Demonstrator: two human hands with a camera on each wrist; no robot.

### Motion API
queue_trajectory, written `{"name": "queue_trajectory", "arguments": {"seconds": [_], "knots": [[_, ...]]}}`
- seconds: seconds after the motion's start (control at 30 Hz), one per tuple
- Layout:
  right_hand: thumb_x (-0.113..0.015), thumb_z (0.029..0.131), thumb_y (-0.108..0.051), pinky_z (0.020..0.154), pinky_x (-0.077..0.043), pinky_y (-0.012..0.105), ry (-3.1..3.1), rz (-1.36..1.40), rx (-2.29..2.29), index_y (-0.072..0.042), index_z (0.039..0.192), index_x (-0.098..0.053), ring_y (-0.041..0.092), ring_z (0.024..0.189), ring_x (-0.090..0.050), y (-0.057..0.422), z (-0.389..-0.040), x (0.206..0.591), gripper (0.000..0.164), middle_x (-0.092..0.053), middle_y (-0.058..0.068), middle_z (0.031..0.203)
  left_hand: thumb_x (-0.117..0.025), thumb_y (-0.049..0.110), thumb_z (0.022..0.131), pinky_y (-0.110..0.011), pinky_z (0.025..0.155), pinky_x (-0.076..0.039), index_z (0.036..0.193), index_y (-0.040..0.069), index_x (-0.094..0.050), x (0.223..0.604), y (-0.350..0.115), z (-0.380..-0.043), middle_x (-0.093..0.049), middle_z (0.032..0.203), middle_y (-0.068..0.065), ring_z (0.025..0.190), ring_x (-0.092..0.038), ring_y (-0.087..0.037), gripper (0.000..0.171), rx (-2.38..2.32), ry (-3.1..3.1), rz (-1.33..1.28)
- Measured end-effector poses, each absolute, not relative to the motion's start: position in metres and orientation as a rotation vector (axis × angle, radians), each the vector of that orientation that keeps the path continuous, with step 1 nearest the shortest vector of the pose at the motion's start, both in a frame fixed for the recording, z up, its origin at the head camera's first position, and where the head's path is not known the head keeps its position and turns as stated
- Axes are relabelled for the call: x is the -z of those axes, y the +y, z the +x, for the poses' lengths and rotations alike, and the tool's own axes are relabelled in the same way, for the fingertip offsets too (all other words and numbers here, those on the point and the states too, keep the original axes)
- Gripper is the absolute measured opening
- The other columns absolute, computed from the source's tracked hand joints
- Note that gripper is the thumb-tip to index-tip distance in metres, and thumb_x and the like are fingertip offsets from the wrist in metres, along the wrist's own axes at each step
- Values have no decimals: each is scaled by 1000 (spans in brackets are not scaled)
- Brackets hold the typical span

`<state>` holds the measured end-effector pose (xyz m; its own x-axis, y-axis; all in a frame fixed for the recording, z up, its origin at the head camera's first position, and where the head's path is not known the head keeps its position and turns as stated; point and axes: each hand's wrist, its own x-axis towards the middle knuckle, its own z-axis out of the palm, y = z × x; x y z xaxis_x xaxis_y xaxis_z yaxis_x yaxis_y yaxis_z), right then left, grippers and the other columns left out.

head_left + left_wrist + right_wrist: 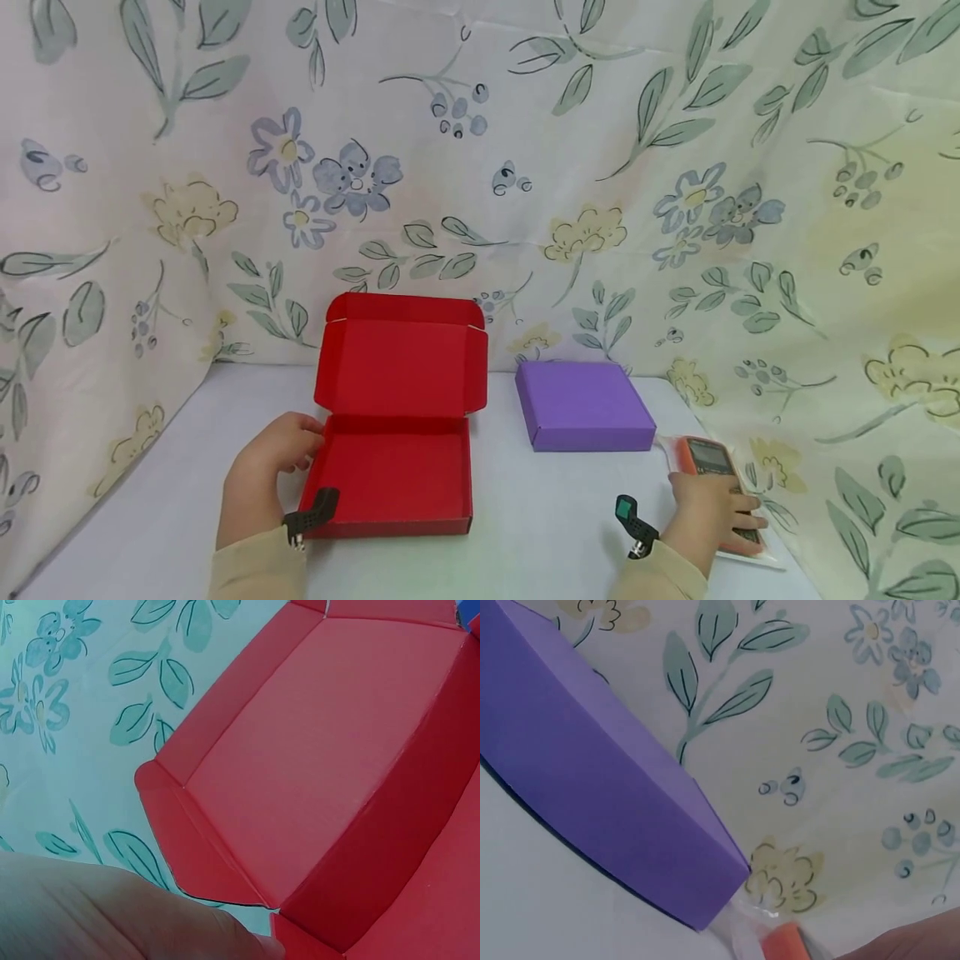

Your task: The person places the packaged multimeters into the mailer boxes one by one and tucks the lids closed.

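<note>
Item one: orange handheld device with a grey screen, in a clear plastic sleeve (711, 457), laid at the right of the white surface (547, 508), just beside the near right corner of a closed purple cardboard box (588, 408); partly covered by the right hand (705, 504), whose fingers are set apart across it; whether its edges are gripped cannot be told. Item two: red cardboard box (397, 479), its hinged lid (405, 367) raised; touched at the left wall, near the hinge, by the left hand (277, 454), whose fingers are bent at the rim; whether the wall is pinched cannot be told. Backdrop: pale cloth printed with flowers and leaves (450, 192). Step in hand, as judged: a hold on the sleeved device is being set while the red box is steadied. Next move, as judged: a secure grasp across both long edges is called for, not one on loose plastic alone, with the purple box left unbumped
</note>
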<state>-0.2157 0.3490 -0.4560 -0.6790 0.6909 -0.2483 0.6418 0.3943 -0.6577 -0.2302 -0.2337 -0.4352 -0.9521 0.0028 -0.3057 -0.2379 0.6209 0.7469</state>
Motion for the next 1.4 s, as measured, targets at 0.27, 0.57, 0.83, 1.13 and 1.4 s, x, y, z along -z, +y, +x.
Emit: {"name": "queue_trajectory", "arguments": {"seconds": [0.27, 0.57, 0.83, 1.13, 1.4], "knots": [[-53, 89, -19, 105, 15, 80, -2505, -1258, -1133, 12, 155, 10, 61, 139, 31, 353, -218, 466, 96, 23, 43, 154, -55, 11, 98, -42, 72, -55, 130, -13, -55, 432, -232, -236, -65, 101, -18, 83, -61, -29, 40, -1232, 2574, -161], [-48, 91, -18, 106, 11, 81, -2408, -1353, -1055, 10, 156, 6, 61, 144, 19, 349, -224, 472, 90, 13, 45, 155, -56, 12, 99, -42, 73, -55, 131, -13, -55, 431, -230, -234, -65, 102, -19, 84, -61, -29, 41, -1230, 2568, -163], [-52, 89, -21, 103, 8, 84, -2340, -1415, -1027, 14, 155, 5, 63, 142, 3, 349, -228, 477, 94, 1, 48, 150, -57, 13, 99, -43, 74, -56, 132, -12, -55, 432, -230, -231, -65, 104, -18, 86, -62, -30, 42, -1233, 2568, -180], [-45, 92, -19, 103, 8, 85, -2305, -1457, -1026, 22, 147, -15, 63, 140, -6, 351, -229, 480, 75, -9, 46, 147, -57, 13, 99, -44, 74, -56, 133, -12, -54, 436, -231, -231, -65, 105, -18, 87, -62, -30, 42, -1244, 2553, -195], [-46, 93, -23, 105, 7, 83, -2304, -1465, -1056, 19, 150, -15, 61, 144, -9, 352, -225, 479, 77, -17, 44, 151, -57, 13, 99, -43, 73, -56, 132, -12, -55, 437, -231, -231, -66, 103, -17, 86, -62, -29, 42, -1241, 2559, -189]]}}
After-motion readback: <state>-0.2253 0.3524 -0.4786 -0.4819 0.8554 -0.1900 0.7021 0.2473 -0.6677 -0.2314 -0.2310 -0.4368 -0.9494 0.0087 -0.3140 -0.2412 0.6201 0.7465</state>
